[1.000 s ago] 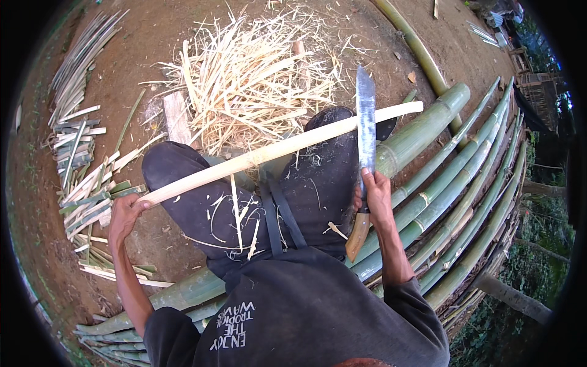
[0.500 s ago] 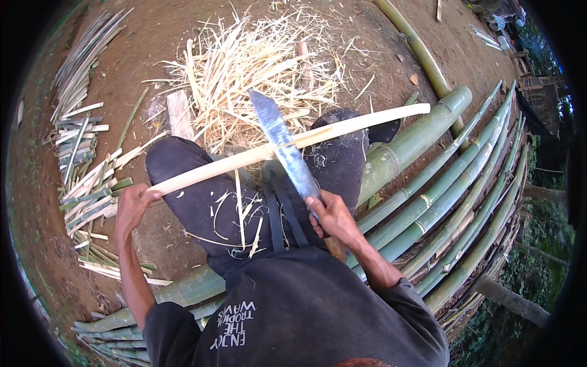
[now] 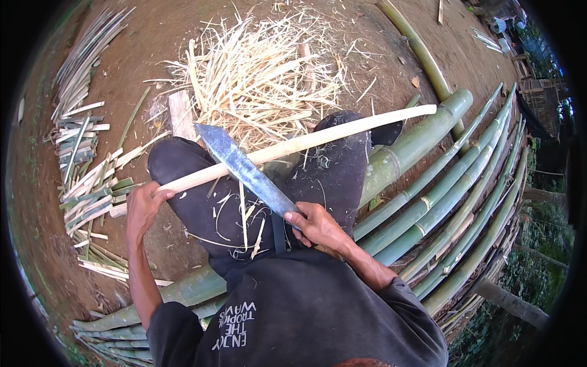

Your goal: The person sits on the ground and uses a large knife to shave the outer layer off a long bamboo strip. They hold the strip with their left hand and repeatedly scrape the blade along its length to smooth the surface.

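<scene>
A long pale bamboo strip [image 3: 318, 139] slants across my lap, its far end out past my right knee. My left hand [image 3: 144, 205] grips its near-left end, thumb pressed on top. In my right hand [image 3: 318, 226] is the handle of a machete [image 3: 244, 171], fingers wrapped round it. The broad, worn blade crosses over the strip and points up to the left; whether its edge touches the strip I cannot tell. Thin curled shavings [image 3: 244, 214] lie on my dark trousers.
A heap of pale shavings [image 3: 263, 79] covers the ground ahead. Split bamboo pieces [image 3: 79, 147] are piled at the left. Thick green bamboo poles [image 3: 416, 147] lie along my right side and behind me. A wood block [image 3: 180, 115] stands before my left knee.
The machete blade has swung left and toward me along the strip, and my right hand has moved left with it. The left hand and strip have shifted slightly right.
</scene>
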